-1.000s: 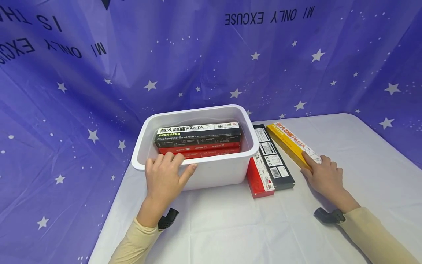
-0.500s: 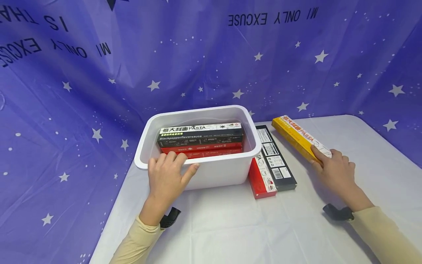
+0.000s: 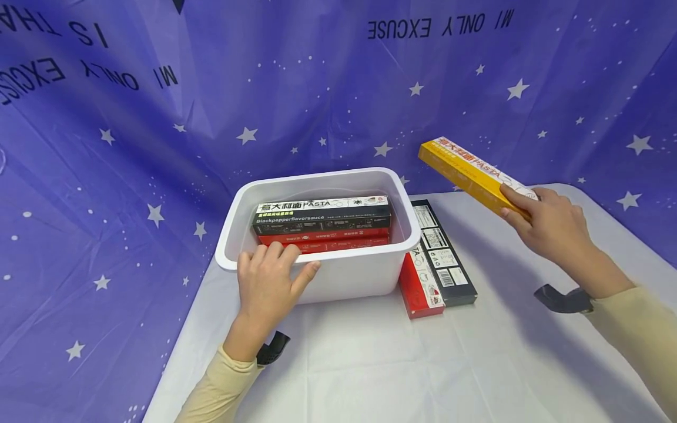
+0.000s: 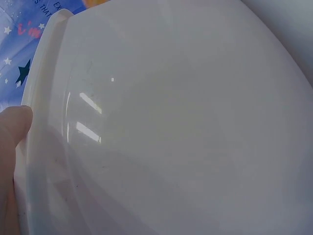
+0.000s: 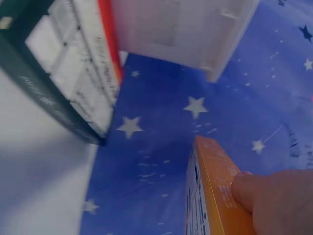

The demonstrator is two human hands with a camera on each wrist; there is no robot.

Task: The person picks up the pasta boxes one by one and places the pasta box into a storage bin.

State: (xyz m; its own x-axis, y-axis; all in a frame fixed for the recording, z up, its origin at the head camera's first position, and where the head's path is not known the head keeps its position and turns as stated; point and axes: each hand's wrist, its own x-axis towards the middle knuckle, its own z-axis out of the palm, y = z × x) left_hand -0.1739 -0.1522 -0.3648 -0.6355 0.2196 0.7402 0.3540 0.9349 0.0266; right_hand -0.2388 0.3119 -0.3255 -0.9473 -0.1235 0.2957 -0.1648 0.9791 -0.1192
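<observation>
My right hand (image 3: 555, 226) grips the near end of a yellow pasta box (image 3: 471, 170), raised above the table and tilted with its far end up. In the right wrist view, the thumb (image 5: 249, 191) presses on the orange-yellow side of that box. My left hand (image 3: 267, 291) holds the front rim of a white plastic bin (image 3: 349, 276), fingers over the edge and thumb along the outside. Inside the bin stand a black pasta box (image 3: 322, 217) marked Blackpepperflavorsauce and red boxes (image 3: 338, 239) in front of it, partly hidden by the front wall.
Right of the bin, a red pasta box (image 3: 420, 288) and a dark box (image 3: 444, 258) with its label side up lie side by side on the white tablecloth (image 3: 381, 364). A purple star-patterned curtain (image 3: 317, 88) hangs behind the table.
The right hand has lifted the yellow pasta box off the table, first drawing it a little rightward, then up. The left hand stays on the bin rim.
</observation>
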